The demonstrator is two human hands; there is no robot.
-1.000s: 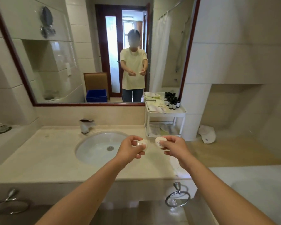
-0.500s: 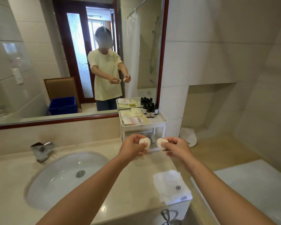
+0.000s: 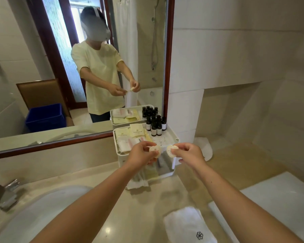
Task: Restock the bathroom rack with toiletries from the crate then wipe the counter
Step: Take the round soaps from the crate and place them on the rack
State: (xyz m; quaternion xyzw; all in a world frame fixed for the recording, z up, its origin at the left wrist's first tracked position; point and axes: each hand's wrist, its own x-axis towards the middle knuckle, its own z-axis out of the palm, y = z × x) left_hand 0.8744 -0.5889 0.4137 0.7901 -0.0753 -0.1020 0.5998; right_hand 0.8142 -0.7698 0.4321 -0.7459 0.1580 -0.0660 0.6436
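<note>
Left hand: pinched a small round white soap between thumb and fingertips, held just left of the frame's centre.
Right hand: pinched a second round soap the same way, its printed face turned toward the camera; the lettering was too small to read.
Soaps: side by side, close but apart, both held in front of the rack's top tier.
Rack: white, two-tiered, at the centre of the frame against the mirror's lower right corner.
Top tier: pale yellow sachets on the left, dark bottles standing upright at the back right, a bare patch at the front right.
Lower tier: more packets, partly hidden behind the hands.
Counter: beige stone, running across the lower frame.
Folded towel: white, with a dark flower mark, lying on the counter at the lower right.
Basin: lower left, with the tap at the left edge.
Crate: blue, seen only as a reflection in the mirror, left of centre.
</note>
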